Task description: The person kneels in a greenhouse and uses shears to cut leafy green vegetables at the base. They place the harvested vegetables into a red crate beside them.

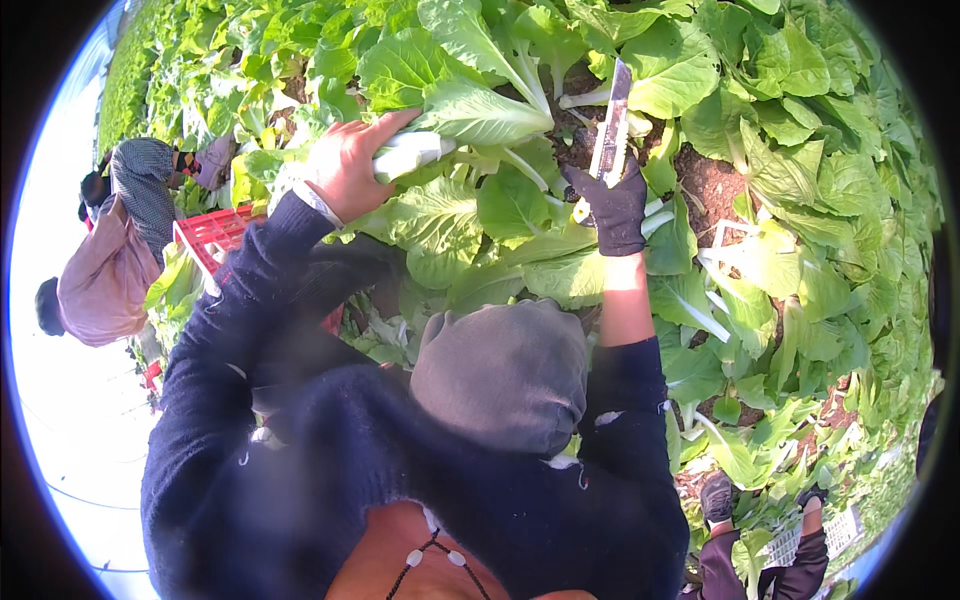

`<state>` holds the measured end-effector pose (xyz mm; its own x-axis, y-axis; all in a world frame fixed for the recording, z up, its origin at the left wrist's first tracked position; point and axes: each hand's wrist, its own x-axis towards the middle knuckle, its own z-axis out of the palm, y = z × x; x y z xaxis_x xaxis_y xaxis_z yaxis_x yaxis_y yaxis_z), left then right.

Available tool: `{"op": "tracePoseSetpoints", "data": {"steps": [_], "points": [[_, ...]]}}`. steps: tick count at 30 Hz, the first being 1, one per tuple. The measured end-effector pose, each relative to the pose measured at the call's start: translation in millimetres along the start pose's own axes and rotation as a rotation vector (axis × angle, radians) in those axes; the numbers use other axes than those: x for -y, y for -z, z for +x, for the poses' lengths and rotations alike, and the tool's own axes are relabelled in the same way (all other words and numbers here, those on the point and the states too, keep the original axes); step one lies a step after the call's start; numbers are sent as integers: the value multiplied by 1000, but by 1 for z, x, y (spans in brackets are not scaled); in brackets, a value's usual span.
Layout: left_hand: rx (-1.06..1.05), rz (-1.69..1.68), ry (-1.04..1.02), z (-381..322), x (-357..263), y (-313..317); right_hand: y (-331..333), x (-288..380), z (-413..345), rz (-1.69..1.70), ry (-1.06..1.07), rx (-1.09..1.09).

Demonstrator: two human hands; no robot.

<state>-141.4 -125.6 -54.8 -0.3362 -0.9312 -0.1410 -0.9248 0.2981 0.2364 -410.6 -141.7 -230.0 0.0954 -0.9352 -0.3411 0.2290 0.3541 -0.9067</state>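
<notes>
My bare left hand [349, 161] is closed around the pale stalks of a leafy green [412, 156], which looks like a pak choi or Chinese cabbage. The hand hides part of its leaves. Just beyond my thumb, another broad green plant [487, 116] leans with its white base to the right. My right hand [611, 206], in a black glove, grips a knife [611, 124] like a wide utility cutter. Its blade points away from me, over a patch of bare soil among the stalks. Cut-looking white stalk ends [656, 217] show beside the glove.
Dense leafy rows [832, 187] stretch ahead and right, over brown soil [709, 187]. A red plastic crate [214, 232] stands at my left, near a bending person [112, 262]. At lower right are another person's dark sleeves [795, 562] and a pale crate [844, 529].
</notes>
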Motion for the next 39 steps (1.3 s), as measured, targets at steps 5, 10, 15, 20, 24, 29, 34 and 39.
{"op": "tracePoseSetpoints", "data": {"steps": [5,10,15,20,24,29,34,39], "points": [[28,25,-69,-29,-36,47,-29,40,-21,-219,127,124],[20,23,-98,-48,-55,68,-27,60,-43,-212,223,80],[32,-35,68,-53,-64,60,-8,52,-51,335,95,-119],[24,33,29,-54,-70,51,43,28,-42,706,15,-332],[-121,75,-104,-54,-76,41,80,22,-48,436,43,-661],[-224,105,-109,-60,-89,26,62,33,-93,165,293,-539],[-347,213,-260,-67,-96,18,16,31,-94,767,-323,87],[-310,256,-424,-78,-97,12,-2,29,-68,866,-231,81]]}}
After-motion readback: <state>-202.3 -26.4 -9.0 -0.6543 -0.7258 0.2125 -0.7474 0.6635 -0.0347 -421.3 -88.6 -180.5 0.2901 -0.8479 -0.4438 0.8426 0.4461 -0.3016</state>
